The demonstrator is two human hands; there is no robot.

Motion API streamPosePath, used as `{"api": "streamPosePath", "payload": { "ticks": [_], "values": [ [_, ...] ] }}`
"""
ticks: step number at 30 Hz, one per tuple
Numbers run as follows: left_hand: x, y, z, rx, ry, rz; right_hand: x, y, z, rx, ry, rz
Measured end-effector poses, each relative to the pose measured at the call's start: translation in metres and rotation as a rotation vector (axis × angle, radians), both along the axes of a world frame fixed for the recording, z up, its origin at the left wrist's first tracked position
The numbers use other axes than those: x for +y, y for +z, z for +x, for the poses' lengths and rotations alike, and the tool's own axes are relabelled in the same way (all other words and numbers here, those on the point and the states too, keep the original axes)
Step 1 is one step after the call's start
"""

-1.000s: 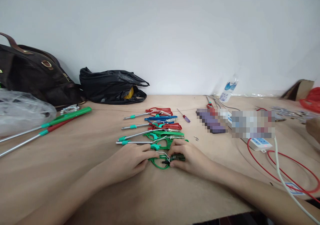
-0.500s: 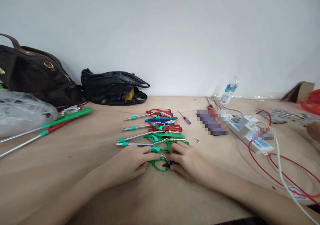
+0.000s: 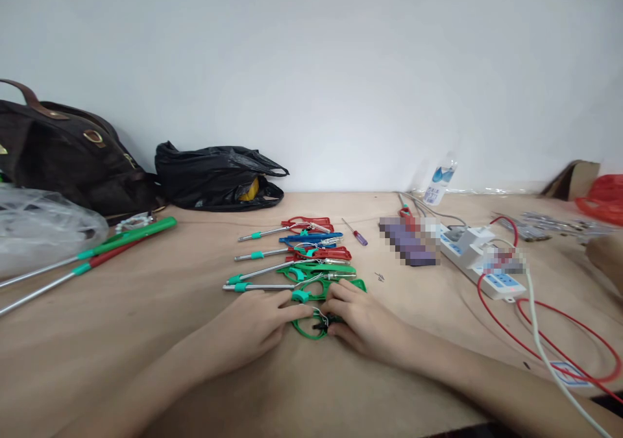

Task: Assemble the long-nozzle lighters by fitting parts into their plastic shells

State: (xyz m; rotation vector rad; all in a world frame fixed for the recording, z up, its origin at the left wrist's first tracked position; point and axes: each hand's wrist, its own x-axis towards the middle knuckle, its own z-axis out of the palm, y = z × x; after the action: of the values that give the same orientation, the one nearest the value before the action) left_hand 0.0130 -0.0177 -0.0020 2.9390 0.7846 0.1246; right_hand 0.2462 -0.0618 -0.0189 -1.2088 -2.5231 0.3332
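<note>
Both my hands rest on the wooden table and pinch a green plastic handle piece between them. My left hand grips its left end with curled fingers. My right hand covers its right end, fingertips pressed at a small black part with a thin white wire. Just beyond my fingers lies a row of long-nosed lighter-like tools with metal tubes: green ones, a red one, a blue one and another red one.
Brown handbag, black plastic bag and clear plastic bag at back left. Green and red long tools lie left. Small screwdriver, white power strip, red cable, white cable, bottle right.
My right hand has slid a little left over the green piece, covering its dark right end. The view tilted down slightly, otherwise nothing moved.
</note>
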Motion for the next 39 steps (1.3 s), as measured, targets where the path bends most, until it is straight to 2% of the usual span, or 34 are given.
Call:
{"api": "streamPosePath", "payload": {
  "ticks": [5, 11, 17, 22, 28, 39],
  "values": [
    [0.002, -0.001, 0.0, 0.038, 0.02, -0.009, 0.0, -0.002, -0.002, -0.036, -0.013, 0.009],
    [0.007, -0.001, -0.006, -0.047, -0.055, -0.077, 0.003, 0.002, 0.003, 0.042, 0.007, -0.114],
    [0.011, -0.007, -0.009, -0.098, -0.029, -0.163, 0.003, 0.003, 0.005, 0.074, -0.003, -0.164],
    [0.012, -0.009, -0.008, -0.147, 0.026, -0.221, 0.002, 0.007, 0.004, 0.052, -0.017, -0.164],
    [0.011, -0.005, -0.007, -0.132, 0.019, -0.24, 0.001, 0.006, 0.003, 0.094, -0.052, -0.162],
    [0.014, -0.01, -0.009, -0.156, 0.003, -0.288, 0.002, 0.002, 0.004, 0.03, 0.01, -0.131]
  ]
}}
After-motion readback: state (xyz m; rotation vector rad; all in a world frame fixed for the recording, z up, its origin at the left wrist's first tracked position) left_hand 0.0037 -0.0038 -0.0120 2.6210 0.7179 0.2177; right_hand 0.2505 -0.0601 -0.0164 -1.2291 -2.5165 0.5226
